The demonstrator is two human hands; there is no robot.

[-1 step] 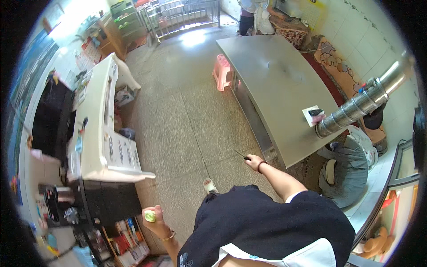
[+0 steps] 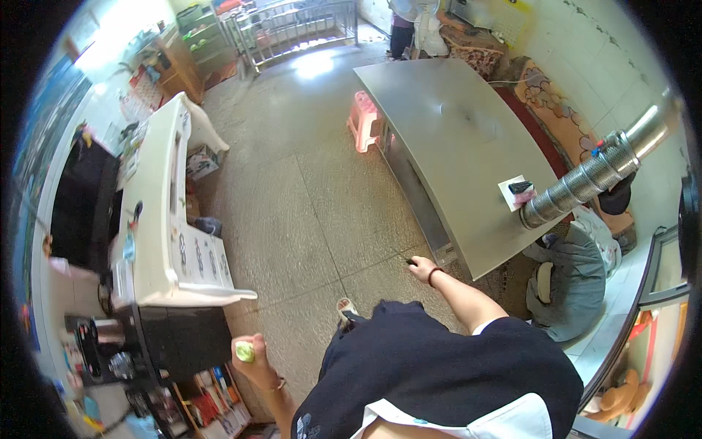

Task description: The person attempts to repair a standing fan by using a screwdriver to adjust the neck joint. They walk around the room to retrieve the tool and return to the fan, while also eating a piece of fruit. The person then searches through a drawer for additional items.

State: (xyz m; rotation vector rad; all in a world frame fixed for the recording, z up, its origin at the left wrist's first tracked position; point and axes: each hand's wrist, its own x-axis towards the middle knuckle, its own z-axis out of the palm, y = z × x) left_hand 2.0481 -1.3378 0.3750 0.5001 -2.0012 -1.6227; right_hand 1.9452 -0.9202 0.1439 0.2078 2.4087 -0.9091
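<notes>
My left hand (image 2: 255, 360) is closed around a pale green piece of vegetable (image 2: 245, 352), whose top end shows above the fingers; its kind is unclear. It is held at the lower left, near the black cabinet. My right hand (image 2: 421, 269) is closed on a small knife (image 2: 410, 262) with a dark handle, out over the floor beside the near corner of the large metal-topped table (image 2: 461, 139). Its thin blade is barely visible against the floor.
A pink plastic stool (image 2: 363, 121) stands at the table's left side. A shiny metal flue pipe (image 2: 585, 179) rises from the table's right edge. On the left are a white TV cabinet (image 2: 157, 212) and a black cabinet (image 2: 186, 336). Metal railings (image 2: 292, 33) stand at the far end.
The view has shifted slightly. My right hand sits a little further right, and the knife's blade shows less than before. My foot has moved slightly; both hands keep their hold.
</notes>
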